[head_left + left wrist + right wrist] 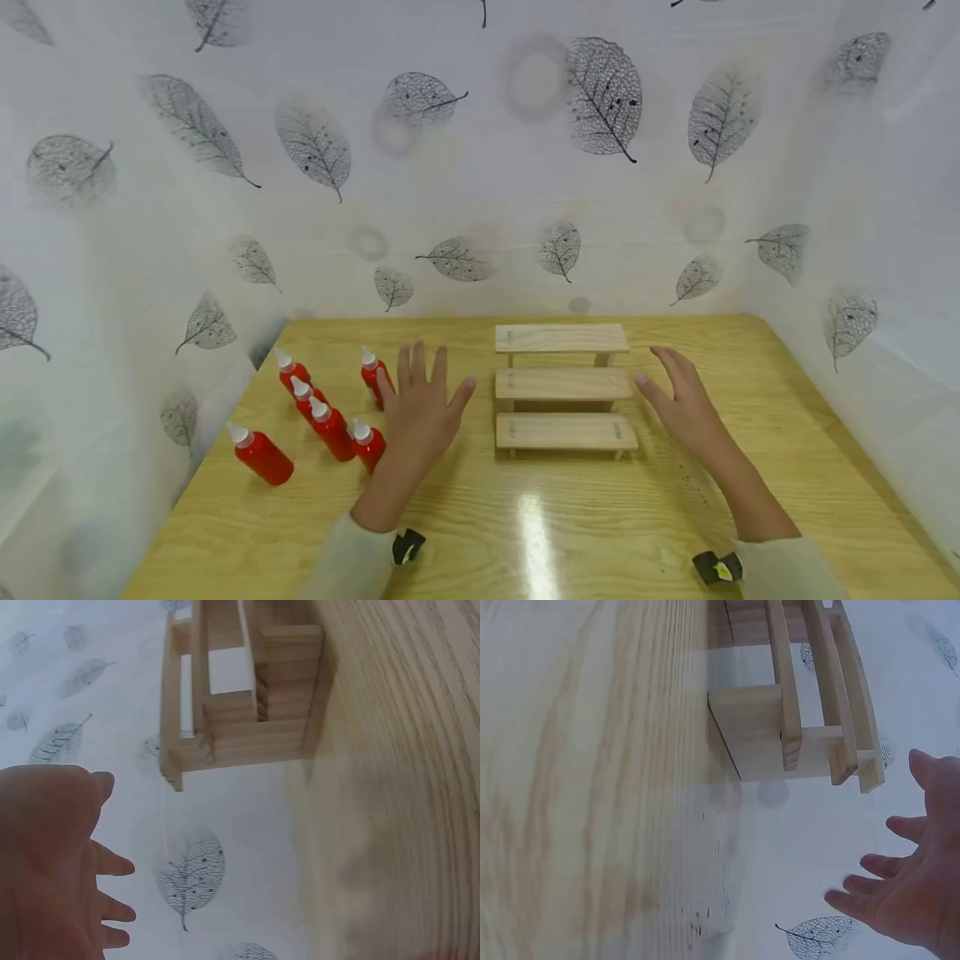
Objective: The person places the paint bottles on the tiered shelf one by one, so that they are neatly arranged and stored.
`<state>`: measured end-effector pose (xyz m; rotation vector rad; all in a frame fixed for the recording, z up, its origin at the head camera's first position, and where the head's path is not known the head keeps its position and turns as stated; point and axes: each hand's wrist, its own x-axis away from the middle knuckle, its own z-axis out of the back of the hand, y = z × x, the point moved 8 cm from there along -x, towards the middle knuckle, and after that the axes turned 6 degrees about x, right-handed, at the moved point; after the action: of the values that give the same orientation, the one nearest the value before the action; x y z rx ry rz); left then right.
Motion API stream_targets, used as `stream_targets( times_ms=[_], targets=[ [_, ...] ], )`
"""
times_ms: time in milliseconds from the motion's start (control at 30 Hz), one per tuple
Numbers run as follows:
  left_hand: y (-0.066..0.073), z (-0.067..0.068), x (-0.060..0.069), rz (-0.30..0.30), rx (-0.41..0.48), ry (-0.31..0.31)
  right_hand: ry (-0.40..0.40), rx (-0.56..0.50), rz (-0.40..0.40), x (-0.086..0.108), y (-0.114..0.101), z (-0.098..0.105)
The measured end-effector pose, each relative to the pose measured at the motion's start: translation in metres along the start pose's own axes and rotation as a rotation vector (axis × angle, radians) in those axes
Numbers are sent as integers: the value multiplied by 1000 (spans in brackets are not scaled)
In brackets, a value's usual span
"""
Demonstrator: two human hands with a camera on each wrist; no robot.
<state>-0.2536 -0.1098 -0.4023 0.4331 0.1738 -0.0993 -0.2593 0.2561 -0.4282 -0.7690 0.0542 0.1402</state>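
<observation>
Leaf-printed sheeting point(480, 183) rises behind and beside the pale wood counter point(465, 533). Your left hand point(422, 417) holds nothing, fingers spread apart, near the red bottles point(262, 457) (six in sight, white-tipped). Your right hand point(686, 412), also unclosed, hovers just right of the three-tier wooden stand point(566, 384), which sits between your hands, touching neither. You seem to be between grips, perhaps squaring up the stand; the next move likely calls for curling fingers round a bottle.

Red cylindrical bottles point(332, 432) clog the left, three-tier pale wooden rack point(564, 383) blocks far middle, but there's decent room near-centre on the yellowish wooden table point(600, 533).
</observation>
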Motion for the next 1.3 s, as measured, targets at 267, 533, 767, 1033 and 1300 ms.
stream_targets(
  times_ms=[267,533,767,1033,1300],
  targets=[
    [5,36,26,-68,26,100,-53,-236,-63,8,4,-5],
    [-3,62,53,-182,126,248,-198,-329,-128,22,22,-25],
    [-30,76,76,-139,228,372,-259,-347,-141,25,27,-38],
    [-71,68,96,102,440,257,-282,-359,-135,24,30,-46],
    [-94,52,108,289,557,141,-315,-396,-156,26,32,-49]
  ],
)
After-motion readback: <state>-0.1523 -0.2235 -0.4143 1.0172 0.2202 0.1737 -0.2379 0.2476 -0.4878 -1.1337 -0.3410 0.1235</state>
